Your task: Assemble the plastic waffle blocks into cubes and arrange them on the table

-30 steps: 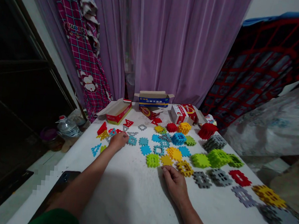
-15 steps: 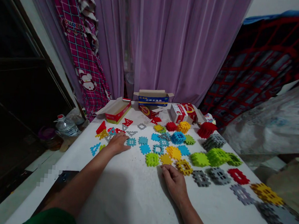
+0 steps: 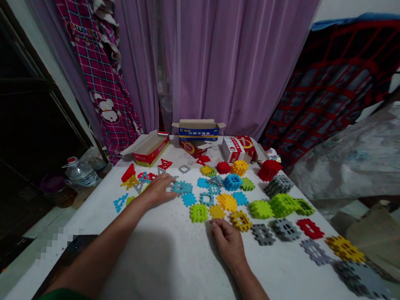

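Note:
My left hand (image 3: 158, 191) lies over the left part of the table, its thumb and forefinger around the near end of a teal window tile (image 3: 178, 187). That tile now overlaps or touches another teal tile (image 3: 188, 187); which one cannot be told. Blue and red triangular pieces (image 3: 143, 177) lie partly behind this hand. My right hand (image 3: 229, 240) rests on the table, fingers curled, nothing seen in them. Just beyond its fingertips are a plain yellow tile (image 3: 217, 211) and a lime-green window tile (image 3: 198, 213). A darker yellow window tile (image 3: 241, 221) lies right beside it.
Stacks of lime-green (image 3: 284, 205), grey (image 3: 279, 186) and red tiles (image 3: 269, 170) stand on the right of the white table (image 3: 190, 269). Opened boxes, one blue (image 3: 199, 132), one red and green (image 3: 151, 148), line the back. A dark phone-like object (image 3: 74, 248) lies front left.
My left hand has moved slightly right, and the teal window tile has gone with it to the neighbouring teal tile. My right hand stays in place. The view has turned a little right.

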Demonstrator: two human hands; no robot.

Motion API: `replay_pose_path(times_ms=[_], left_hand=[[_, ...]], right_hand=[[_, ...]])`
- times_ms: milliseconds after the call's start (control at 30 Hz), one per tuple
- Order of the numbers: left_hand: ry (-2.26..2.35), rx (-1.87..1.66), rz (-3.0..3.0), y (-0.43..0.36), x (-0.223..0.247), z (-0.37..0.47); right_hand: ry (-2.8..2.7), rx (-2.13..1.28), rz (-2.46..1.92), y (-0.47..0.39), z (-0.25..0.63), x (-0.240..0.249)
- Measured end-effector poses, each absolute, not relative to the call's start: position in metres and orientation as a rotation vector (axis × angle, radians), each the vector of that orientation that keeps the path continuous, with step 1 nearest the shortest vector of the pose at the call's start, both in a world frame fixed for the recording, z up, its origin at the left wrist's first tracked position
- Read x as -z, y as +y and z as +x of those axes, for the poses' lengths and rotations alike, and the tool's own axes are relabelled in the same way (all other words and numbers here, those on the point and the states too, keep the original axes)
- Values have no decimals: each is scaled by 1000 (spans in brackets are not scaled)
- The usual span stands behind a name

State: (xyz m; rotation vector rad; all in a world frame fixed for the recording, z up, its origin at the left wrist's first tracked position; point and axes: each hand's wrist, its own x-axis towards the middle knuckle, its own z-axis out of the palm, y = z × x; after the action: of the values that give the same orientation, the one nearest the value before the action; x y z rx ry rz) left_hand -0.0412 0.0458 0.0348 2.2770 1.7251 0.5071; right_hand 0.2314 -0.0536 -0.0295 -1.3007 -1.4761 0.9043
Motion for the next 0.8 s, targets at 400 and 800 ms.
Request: replay_pose_path(times_ms=[400,800], left_hand=[[1395,-398,2391,76,-27,36],[1333,-362,2387,78,-15,39]], right_hand=[[-1458,-930,-1296,-53,230,30],[-1447,-950,-1303,-54,230,28]])
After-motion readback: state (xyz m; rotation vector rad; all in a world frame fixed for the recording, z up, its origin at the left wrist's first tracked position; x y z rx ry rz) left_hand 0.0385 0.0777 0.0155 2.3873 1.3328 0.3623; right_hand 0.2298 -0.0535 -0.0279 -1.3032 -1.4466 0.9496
